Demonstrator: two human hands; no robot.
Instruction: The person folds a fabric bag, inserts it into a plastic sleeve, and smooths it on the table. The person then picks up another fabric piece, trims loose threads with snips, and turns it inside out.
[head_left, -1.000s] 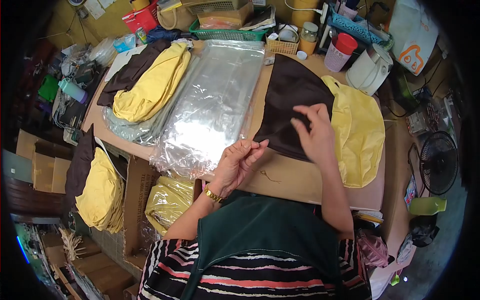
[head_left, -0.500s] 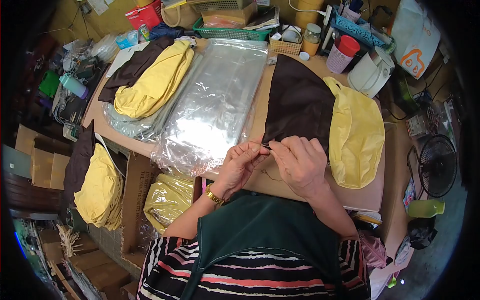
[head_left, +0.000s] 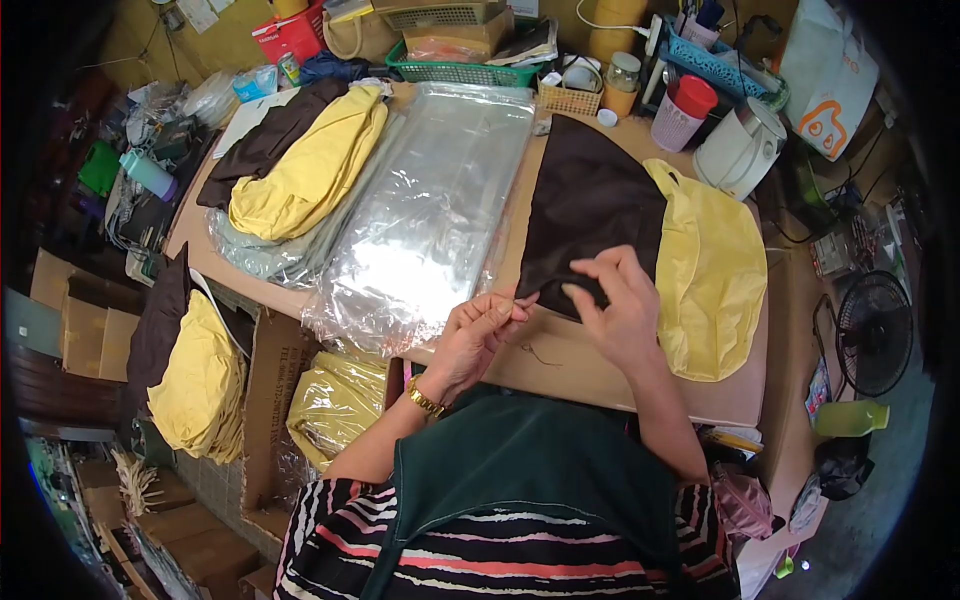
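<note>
A dark brown fabric piece (head_left: 590, 210) with a curved edge lies on the table, joined or laid against a yellow fabric piece (head_left: 712, 275) on its right. My left hand (head_left: 482, 330), with a gold watch at the wrist, pinches the brown fabric's lower left corner between thumb and finger. Over the brown fabric's lower part, my right hand (head_left: 622, 305) is raised with thumb and fingers apart, and I see nothing in it. A loose dark thread (head_left: 540, 355) lies on the table just below my hands.
Clear plastic bags (head_left: 430, 210) lie stacked left of the brown fabric. Beyond them is a folded brown and yellow pile (head_left: 310, 160). More yellow fabric (head_left: 200, 375) hangs at the left. A white kettle (head_left: 740, 150) and a red cup (head_left: 693, 97) stand at the back right.
My right hand has let go at the pinched corner and moved up and right, its fingers spreading. My left hand keeps its pinch and has shifted slightly left and down.
</note>
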